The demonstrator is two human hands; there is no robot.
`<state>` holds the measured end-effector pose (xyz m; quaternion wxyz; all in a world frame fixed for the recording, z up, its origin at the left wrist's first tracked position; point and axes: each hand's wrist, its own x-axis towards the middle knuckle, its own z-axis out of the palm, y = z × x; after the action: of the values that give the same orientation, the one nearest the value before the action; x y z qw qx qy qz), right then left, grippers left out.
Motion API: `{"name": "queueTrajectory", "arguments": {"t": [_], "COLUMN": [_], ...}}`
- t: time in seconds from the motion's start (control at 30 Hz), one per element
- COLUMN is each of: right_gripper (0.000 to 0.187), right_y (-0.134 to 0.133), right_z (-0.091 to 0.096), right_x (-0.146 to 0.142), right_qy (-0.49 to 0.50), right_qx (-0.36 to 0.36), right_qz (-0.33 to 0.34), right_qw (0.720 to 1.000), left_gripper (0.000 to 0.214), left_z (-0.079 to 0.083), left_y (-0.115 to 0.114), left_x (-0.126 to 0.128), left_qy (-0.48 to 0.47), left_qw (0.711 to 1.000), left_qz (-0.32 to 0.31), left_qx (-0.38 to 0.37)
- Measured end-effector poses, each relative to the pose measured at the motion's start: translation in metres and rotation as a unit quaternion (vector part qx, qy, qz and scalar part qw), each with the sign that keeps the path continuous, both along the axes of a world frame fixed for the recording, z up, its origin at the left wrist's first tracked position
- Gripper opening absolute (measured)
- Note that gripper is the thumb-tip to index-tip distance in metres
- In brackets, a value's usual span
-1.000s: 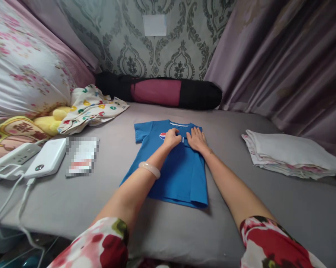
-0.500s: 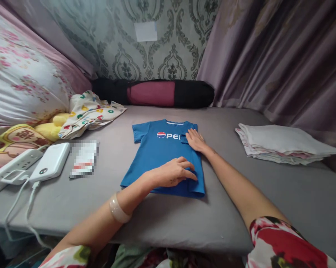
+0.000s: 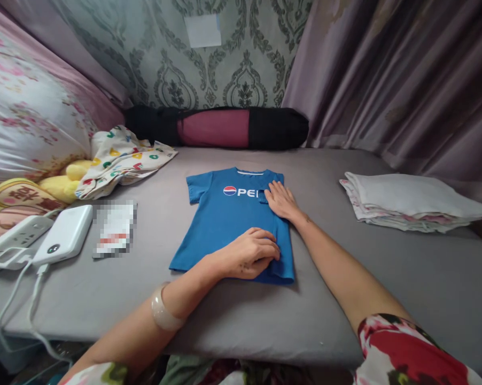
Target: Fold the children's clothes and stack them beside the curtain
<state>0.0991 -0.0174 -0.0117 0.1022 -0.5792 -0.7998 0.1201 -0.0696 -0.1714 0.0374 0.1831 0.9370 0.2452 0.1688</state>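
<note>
A blue short-sleeved T-shirt (image 3: 225,230) with white letters and a round logo lies on the grey bed surface, neckline away from me. Its right side is folded inward, with that sleeve lying over the chest and covering part of the print. On this folded sleeve and edge, my right hand (image 3: 281,202) rests flat with fingers stretched out. My left hand (image 3: 251,255) is at the lower right of the shirt, near the hem, its fingers curled together on the folded cloth. Its fingertips are partly hidden. A pale bangle (image 3: 163,309) circles my left wrist.
Folded white cloths (image 3: 409,198) are stacked at right. At left lie a white power bank (image 3: 64,232) with cables, a power strip (image 3: 18,240), a blurred packet (image 3: 115,230) and a patterned garment (image 3: 124,160). A black and maroon bolster (image 3: 215,128) lies along the wall.
My left hand's fingers, spread before, have curled together onto the folded cloth near the hem. My right hand stays flat on the shirt. The view has shifted slightly.
</note>
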Motion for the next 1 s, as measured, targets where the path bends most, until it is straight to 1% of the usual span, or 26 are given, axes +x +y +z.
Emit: {"name": "queueTrajectory", "arguments": {"t": [0.17,0.2,0.27,0.3,0.4,0.5,0.6,0.73,0.87,0.93,1.0], "right_gripper": [0.065,0.066,0.066,0.067,0.066,0.067,0.068,0.067,0.067,0.068,0.069], "right_y": [0.000,0.000,0.000,-0.001,-0.002,-0.003,-0.002,0.003,0.008,0.010,0.010], "right_z": [0.000,0.001,0.001,0.002,0.005,0.007,0.007,0.007,0.010,0.011,0.010], "right_x": [0.000,0.000,0.000,0.001,0.001,0.002,0.003,0.005,0.010,0.013,0.014], "right_qy": [-0.003,-0.003,0.002,0.005,0.016,0.026,0.039,0.072,0.120,0.130,0.119], "right_qx": [0.001,-0.001,-0.007,-0.011,-0.020,-0.028,-0.035,-0.051,-0.075,-0.085,-0.080], "right_qz": [-0.001,-0.001,0.000,0.000,0.001,0.001,0.004,0.002,0.006,0.013,0.019], "right_qw": [1.000,1.000,1.000,1.000,1.000,0.999,0.999,0.996,0.990,0.988,0.989], "left_gripper": [0.018,0.022,0.031,0.032,0.024,0.016,0.017,0.012,0.017,0.018,0.017], "left_z": [0.002,0.001,-0.002,-0.002,-0.002,0.004,0.005,-0.003,-0.015,-0.018,-0.020], "left_y": [-0.007,-0.009,-0.014,-0.016,-0.023,-0.030,-0.036,-0.037,-0.036,-0.037,-0.040], "left_x": [0.008,0.011,0.019,0.023,0.031,0.036,0.041,0.048,0.053,0.054,0.055], "left_qy": [-0.018,-0.013,0.009,0.026,0.080,0.125,0.147,0.162,0.143,0.128,0.122], "left_qw": [1.000,1.000,1.000,0.999,0.994,0.988,0.982,0.974,0.969,0.968,0.970], "left_qz": [0.020,0.021,0.017,0.016,0.020,0.027,0.042,0.040,0.051,0.063,0.064], "left_qx": [-0.011,-0.004,0.021,0.037,0.078,0.091,0.107,0.151,0.195,0.204,0.201]}}
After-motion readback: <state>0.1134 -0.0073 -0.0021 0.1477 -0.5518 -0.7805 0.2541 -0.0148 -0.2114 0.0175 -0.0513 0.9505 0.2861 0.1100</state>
